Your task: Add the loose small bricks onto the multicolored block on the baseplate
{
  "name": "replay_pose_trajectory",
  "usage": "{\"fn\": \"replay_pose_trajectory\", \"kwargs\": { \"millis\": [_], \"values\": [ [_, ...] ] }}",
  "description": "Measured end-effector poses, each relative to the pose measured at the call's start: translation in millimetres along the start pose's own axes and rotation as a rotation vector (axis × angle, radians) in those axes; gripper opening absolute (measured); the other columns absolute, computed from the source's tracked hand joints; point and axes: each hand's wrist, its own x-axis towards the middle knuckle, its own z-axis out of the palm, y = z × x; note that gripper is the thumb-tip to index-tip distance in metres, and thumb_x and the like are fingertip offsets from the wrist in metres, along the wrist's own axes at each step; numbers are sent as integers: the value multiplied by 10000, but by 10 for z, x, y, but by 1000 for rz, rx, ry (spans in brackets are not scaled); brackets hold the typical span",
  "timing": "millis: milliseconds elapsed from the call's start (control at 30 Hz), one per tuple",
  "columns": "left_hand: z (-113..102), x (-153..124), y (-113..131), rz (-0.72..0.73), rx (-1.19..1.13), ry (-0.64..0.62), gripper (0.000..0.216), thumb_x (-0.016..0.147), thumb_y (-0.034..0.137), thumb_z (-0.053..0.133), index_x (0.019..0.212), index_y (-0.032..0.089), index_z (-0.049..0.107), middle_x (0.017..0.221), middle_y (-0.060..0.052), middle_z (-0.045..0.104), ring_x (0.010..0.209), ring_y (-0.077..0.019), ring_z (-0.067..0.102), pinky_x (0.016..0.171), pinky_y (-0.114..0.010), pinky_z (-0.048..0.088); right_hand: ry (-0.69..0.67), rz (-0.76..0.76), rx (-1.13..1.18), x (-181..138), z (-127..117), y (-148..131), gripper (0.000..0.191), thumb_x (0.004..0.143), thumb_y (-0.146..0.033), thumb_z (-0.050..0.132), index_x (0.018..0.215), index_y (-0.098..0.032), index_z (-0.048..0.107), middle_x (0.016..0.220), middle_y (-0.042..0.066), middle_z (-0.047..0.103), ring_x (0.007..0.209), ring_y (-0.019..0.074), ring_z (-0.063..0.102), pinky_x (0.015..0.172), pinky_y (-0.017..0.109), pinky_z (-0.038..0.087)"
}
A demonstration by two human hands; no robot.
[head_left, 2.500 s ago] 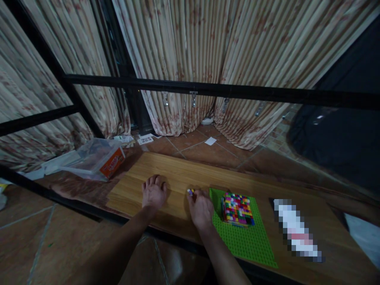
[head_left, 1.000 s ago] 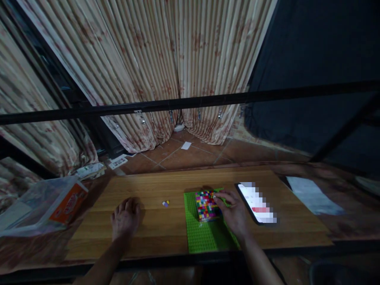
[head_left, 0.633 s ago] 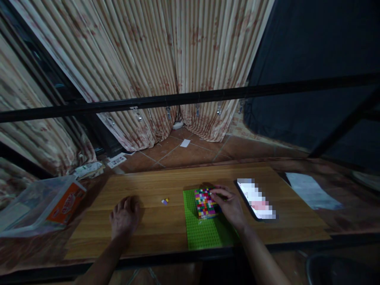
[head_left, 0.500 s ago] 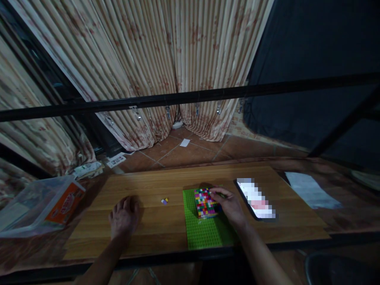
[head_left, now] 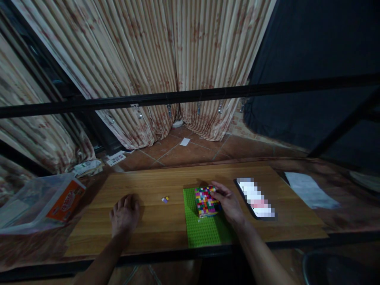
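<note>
A block built of many-coloured toy bricks [head_left: 204,202] stands on a green baseplate [head_left: 198,233]. My right hand [head_left: 230,204] grips the block at its far right corner, thumb on the top and fingers around the far side. Whether a small brick lies under the fingertips I cannot tell. My left hand [head_left: 125,213] rests palm down on the wooden table, fingers loosely bent and holding nothing. Between the left hand and the baseplate lie a few tiny loose bricks [head_left: 165,199], white, purple and yellow.
On the right of the table [head_left: 154,233] lies a phone [head_left: 257,198] with a lit, blurred screen. Past the right edge is a white sheet [head_left: 310,190]. A clear plastic box [head_left: 38,198] with an orange label stands at the left. A black bar [head_left: 178,97] crosses beyond the table.
The fingers of my right hand have spread from a pinch and now reach around the block's far corner. My left hand stays in place.
</note>
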Motion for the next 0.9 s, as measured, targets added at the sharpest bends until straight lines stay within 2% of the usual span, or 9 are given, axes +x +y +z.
{"fn": "replay_pose_trajectory", "kwargs": {
  "millis": [100,200,267,333,367,433,533,700,900],
  "values": [
    [-7,1,17,-6,-11,7,488,925,391,312,1283,144,531,1329,-129,548,1196,-302,469,975,-463,366,-13,-17,-73,19,-32,23,553,586,-378,805,1103,-219,691,990,58,737,877,233,670,794,385,516],
    [-8,-1,27,-7,-21,6,482,917,389,325,1274,144,536,1329,-125,549,1191,-307,473,974,-461,368,31,-105,-218,-24,-42,22,569,623,-394,783,1150,-216,661,1108,81,707,1014,258,646,883,426,497],
    [-4,-5,30,-2,-29,10,482,914,392,333,1273,143,535,1330,-125,548,1198,-305,469,979,-458,366,109,-191,-351,-111,11,-27,514,689,-410,734,1156,-212,652,1137,90,690,1041,254,633,906,431,488],
    [4,-9,32,-4,-38,18,474,910,392,344,1271,151,536,1328,-122,551,1209,-298,465,984,-453,362,183,-299,-486,-233,138,-111,397,784,-412,644,1123,-207,662,1083,91,694,990,237,640,875,412,497],
    [9,-11,33,-7,-40,19,471,907,392,352,1270,156,537,1325,-120,554,1211,-297,464,984,-452,361,172,-366,-544,-298,228,-157,329,828,-396,598,1086,-208,674,1047,86,695,961,226,641,858,396,499],
    [17,-15,37,-12,-42,27,470,902,392,365,1271,155,537,1317,-121,559,1208,-297,467,980,-451,364,44,-498,-630,-416,451,-222,237,874,-330,546,1025,-221,693,1008,73,692,963,216,629,848,368,492],
    [25,-22,44,-12,-44,41,464,900,388,372,1257,152,550,1318,-122,559,1195,-296,476,972,-448,370,-164,-588,-756,-509,813,-181,258,898,-184,466,1015,-226,692,945,60,694,919,197,624,820,331,488],
    [35,-33,49,-12,-60,57,452,902,383,374,1239,153,567,1298,-120,574,1190,-294,484,970,-442,372,-278,-493,-986,-398,1222,180,384,833,-36,440,1086,-196,681,1018,82,682,1005,206,602,896,318,459],
    [52,-44,46,-3,-66,78,432,896,363,389,1231,161,573,1288,-122,582,1185,-283,490,979,-438,363,-434,-391,-1147,-165,1371,380,387,794,-18,473,1041,-221,692,1005,60,668,1013,179,584,880,256,429]
  ]
}}
